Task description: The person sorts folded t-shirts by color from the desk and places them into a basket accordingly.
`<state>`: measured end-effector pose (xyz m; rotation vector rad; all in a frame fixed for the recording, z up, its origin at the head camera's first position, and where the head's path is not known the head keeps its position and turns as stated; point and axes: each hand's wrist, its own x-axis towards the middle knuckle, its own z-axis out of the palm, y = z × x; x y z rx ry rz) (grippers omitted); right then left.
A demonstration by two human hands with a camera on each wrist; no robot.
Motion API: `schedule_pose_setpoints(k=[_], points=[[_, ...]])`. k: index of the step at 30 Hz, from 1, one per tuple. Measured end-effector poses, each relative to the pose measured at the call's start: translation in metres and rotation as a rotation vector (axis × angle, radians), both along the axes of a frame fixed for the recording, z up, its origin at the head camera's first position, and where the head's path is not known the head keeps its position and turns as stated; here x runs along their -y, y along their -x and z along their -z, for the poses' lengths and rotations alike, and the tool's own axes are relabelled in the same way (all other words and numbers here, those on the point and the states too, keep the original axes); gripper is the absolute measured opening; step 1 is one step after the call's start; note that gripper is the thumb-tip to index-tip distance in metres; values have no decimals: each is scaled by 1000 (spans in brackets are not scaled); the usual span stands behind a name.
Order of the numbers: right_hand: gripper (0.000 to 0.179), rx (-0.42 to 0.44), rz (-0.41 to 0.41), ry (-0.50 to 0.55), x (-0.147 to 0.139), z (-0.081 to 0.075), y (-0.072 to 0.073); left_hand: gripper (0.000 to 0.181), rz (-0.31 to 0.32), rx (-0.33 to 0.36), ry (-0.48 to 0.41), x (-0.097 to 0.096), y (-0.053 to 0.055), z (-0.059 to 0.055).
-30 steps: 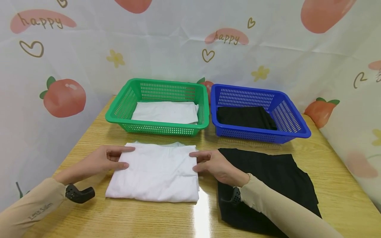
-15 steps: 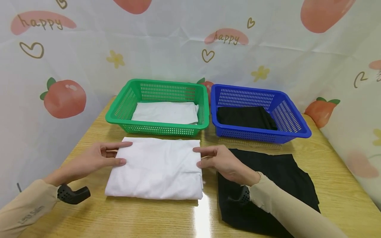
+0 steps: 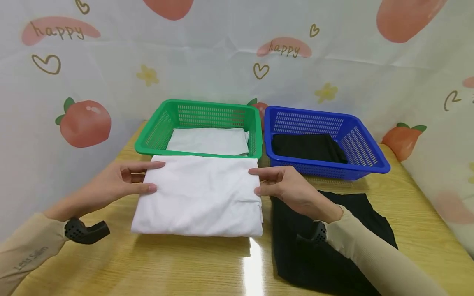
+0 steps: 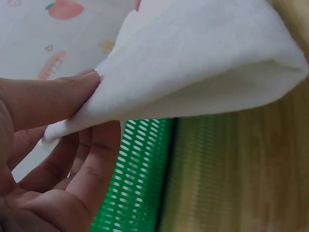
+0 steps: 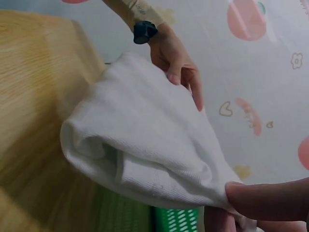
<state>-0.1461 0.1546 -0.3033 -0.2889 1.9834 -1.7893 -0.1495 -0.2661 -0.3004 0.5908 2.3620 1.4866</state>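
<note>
A folded white cloth (image 3: 201,197), perhaps a garment, hangs above the table between both hands. My left hand (image 3: 111,183) pinches its left edge, thumb on top and fingers beneath, as the left wrist view shows. On the opposite edge my right hand (image 3: 292,191) pinches the cloth the same way. In the right wrist view the folded layers of the white cloth (image 5: 140,125) show at the side. Just behind the cloth stands a green basket (image 3: 148,133) with folded white cloth (image 3: 209,141) inside; the held cloth hides part of its front wall.
A blue basket (image 3: 370,154) holding folded black cloth (image 3: 307,147) stands right of the green one. A black garment (image 3: 333,242) lies spread on the wooden table (image 3: 177,267), under the right forearm. Behind the table hangs a printed backdrop (image 3: 207,61).
Both hands have lifted the white cloth off the table and carried it forward, toward the green basket. Its far edge now overlaps the basket's front. The baskets and the black garment stay put.
</note>
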Motion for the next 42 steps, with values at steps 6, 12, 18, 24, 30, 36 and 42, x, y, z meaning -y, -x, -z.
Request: schedule_pose_setpoints(k=[6,12,18,24,30,36,42], points=[[48,-42,50,29,2,-19,18,57,-57,-5,57,0,12,-21],[44,-79,92,54,10,-39,58,62,-112,54,8,-5,48,-42],[39,-57,113,87,20,-51,106,65,-130,110,-107,-11,95,-55],[42,-57,231,12,30,-53,137,65,-209,114,-63,-27,129,-61],[44,-42,311,-18,46,-49,148,60,-255,185,-87,-37,153,-58],[42,5,295,-96,54,-35,152,58,-174,233,-25,-26,158,-48],[39,-19,323,-149,57,-24,156,61,-121,207,114,-21,159,-43]])
